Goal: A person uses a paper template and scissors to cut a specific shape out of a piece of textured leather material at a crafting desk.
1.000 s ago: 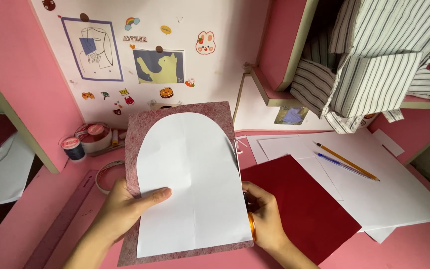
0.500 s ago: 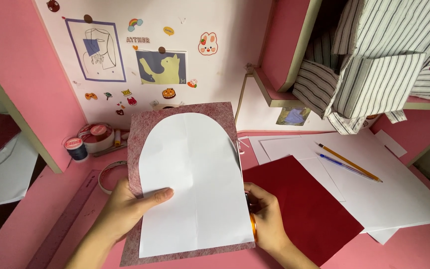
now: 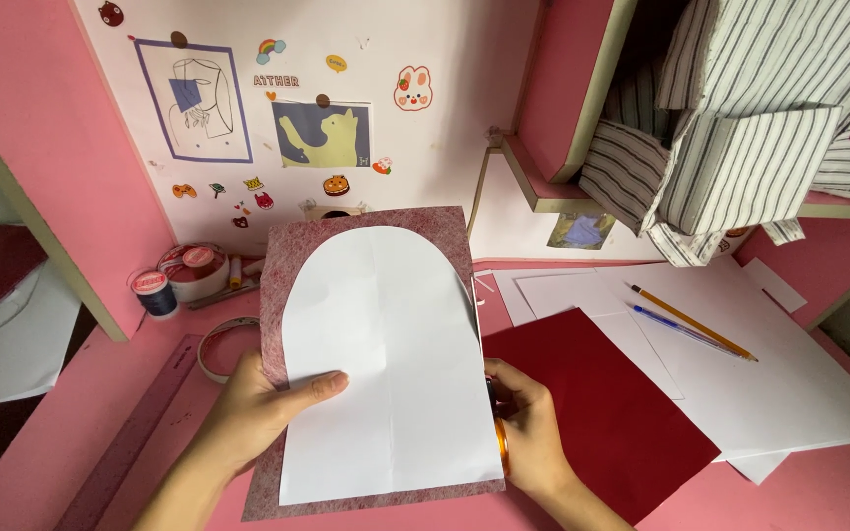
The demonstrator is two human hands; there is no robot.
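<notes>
- Centrally, head view: the left hand (image 3: 266,413) pinches a white arched paper template (image 3: 386,364) against a mottled pink sheet (image 3: 287,256), thumb on top, fingers closed behind.
- The right hand (image 3: 533,433) is curled shut on orange-handled scissors (image 3: 501,442) (mostly hidden) at the sheet's right edge.
- To the right: dark red paper (image 3: 602,403), white sheets (image 3: 799,383), a pencil (image 3: 691,322).
- Far left: thread spool (image 3: 154,292).
</notes>
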